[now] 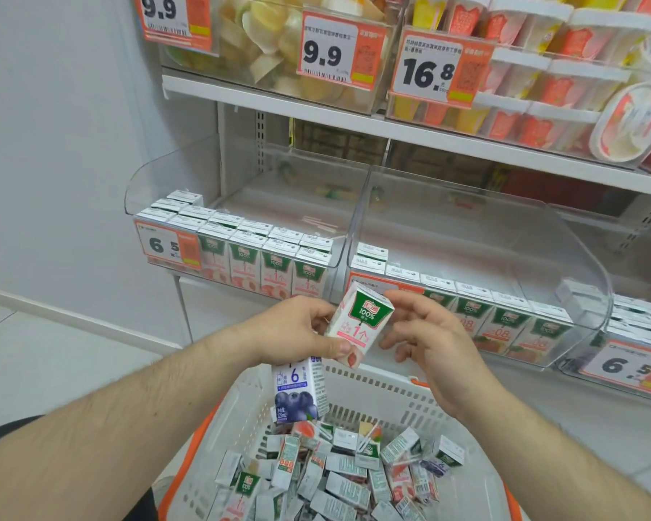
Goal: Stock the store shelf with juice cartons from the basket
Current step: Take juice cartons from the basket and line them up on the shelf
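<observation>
My left hand (297, 329) grips two cartons above the basket (391, 389), one peach carton (359, 325) and one blueberry carton (297, 389), while my right hand (429, 340) hovers beside, fingers loosely spread.

Both forearms (102, 419) bare (no sleeves), dark clothing (1, 430) at left edge.
</observation>
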Motion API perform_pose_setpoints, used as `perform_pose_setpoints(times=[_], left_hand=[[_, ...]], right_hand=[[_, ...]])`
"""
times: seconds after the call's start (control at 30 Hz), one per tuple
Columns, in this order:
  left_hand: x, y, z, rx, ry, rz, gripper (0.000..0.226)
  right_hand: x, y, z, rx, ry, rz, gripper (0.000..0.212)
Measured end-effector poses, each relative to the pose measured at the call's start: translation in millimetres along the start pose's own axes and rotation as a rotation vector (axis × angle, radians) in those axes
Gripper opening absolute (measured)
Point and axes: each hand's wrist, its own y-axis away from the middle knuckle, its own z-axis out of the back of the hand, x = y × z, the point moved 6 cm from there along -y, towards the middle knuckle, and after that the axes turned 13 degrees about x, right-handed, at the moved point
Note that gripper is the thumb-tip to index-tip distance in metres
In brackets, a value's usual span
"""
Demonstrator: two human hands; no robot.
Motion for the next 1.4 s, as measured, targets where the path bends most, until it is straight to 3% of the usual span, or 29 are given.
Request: perform_pose_setpoints(times=[0.17, 0.27, 0.47, 0.57, 0.73, 0.9, 1.03, 1.17, 1.4], left_hand=[[-3.1, 18.6, 20.8, -0.081, -0.331, 0.065, 0.031], [-7.8, 33.5, 34.3, -0.145, -0.375, 0.052, 0.033], [4.2, 66.2, 88.6, -0.486, -0.031, -0.057, 0.028], [15.0, 79.9, 113.1, -0.636, 0.119, -0.086, 0.022], [34.0, 89.7, 143.7, -0.823, 0.263, -0.046, 0.010], [66.5, 94.6, 171.9, -1.065, 0.220, 0.213, 0.016], [95.1, 89.1, 182.4, -1.072, 0.386, 0.278, 0.018], [106.4, 84.4, 186.1, -1.042, 0.437, 0.311, 0.031], [110.2, 79.3, 187.0, -1.085, 0.420, 0.337, 0.027]], right_hand=[[7.7, -16.1, -30.1, 0.019, 0.197, -0.016, 0.035], [15.3, -29.5, -49.4, -0.049, 0.382, 0.032, 0.013], [42.9, -55.6, -73.9, -0.100, 0.052, -0.007, 0.029], [56.8, -69.6, -85.8, -0.085, 0.029, -0.001, 0.029], [88.7, -101.5, -104.1, -0.087, 0.133, 0.097, 0.029], [113.9, -159.9, -128.0, -0.134, 0.488, 0.200, 0.030], [119.7, -220.1, -149.5, -0.123, 0.795, 0.148, 0.033], [107.1, -275.4, -173.4, -0.014, 1.133, 0.050, 0.036], [70.4, -317.0, -200.2, 0.178, 1.024, -0.181, 0.033]])
